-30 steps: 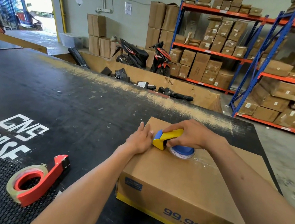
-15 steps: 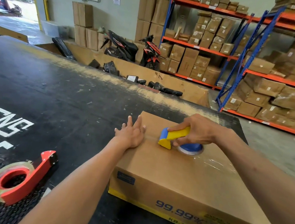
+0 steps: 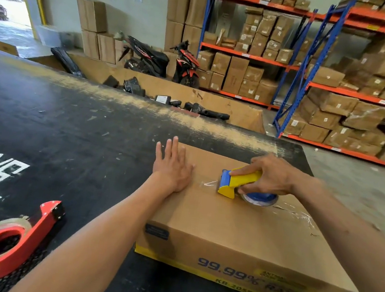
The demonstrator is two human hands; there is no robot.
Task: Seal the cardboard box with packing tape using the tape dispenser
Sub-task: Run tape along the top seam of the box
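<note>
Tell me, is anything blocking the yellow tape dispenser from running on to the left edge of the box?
Only the person's own left hand, lying flat on the cardboard box near its left edge, right on the seam ahead of the tape dispenser that the right hand grips. Otherwise the cardboard between them is bare.
</note>
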